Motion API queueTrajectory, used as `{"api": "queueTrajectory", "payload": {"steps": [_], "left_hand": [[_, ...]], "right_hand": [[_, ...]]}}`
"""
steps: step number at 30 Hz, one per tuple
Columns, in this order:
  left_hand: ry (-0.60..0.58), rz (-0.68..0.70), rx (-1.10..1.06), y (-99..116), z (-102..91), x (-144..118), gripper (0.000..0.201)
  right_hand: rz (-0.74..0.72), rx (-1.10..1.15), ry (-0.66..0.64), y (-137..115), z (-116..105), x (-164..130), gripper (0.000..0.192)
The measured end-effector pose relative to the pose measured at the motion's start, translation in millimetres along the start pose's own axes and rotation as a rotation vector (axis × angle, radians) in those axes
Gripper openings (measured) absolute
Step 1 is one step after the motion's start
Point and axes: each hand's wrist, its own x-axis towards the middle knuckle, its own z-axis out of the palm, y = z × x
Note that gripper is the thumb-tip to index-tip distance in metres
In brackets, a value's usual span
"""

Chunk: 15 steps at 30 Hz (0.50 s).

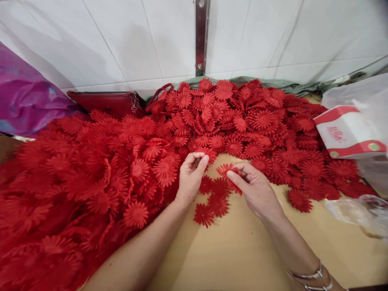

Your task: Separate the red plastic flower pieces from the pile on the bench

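White tiled wall behind tan table (242,250). Left hand (190,178) pinched shut on red flower (203,152) at 12 o'clock. Right hand (256,190) pinched flower piece (226,169). Few sorted flowers (212,202) between hands; large pile (230,117) remained.

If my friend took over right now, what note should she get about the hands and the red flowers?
Left hand: fingers curled at the edge of the big heap of red fabric daisy flowers; what it grips is unclear.
Right hand: pinching one red fabric flower.
A few loose red flowers lie on the tan wooden table between the hands.
Most flowers remain heaped.
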Motion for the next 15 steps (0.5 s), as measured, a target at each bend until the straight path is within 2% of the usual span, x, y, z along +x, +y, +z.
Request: {"api": "queueTrajectory", "payload": {"steps": [3,7,11,15], "left_hand": [[-0.004,0.005,0.005,0.1,-0.4,0.0,0.024],[-0.019,0.038,0.034,2.2,-0.4,-0.3,0.023],[-0.057,0.055,0.061,4.8,1.5,-4.8,0.021],[-0.117,0.23,0.278,6.2,3.9,-15.0,0.012]], "right_hand": [[-0.011,-0.029,-0.025,1.0,-1.2,-0.2,0.02],[-0.035,-0.09,0.006,-0.3,-2.5,-0.8,0.018],[-0.015,-0.118,-0.064,-4.2,2.1,-2.9,0.016],[-0.025,-0.093,0.011,-6.3,10.2,-3.2,0.017]]}}
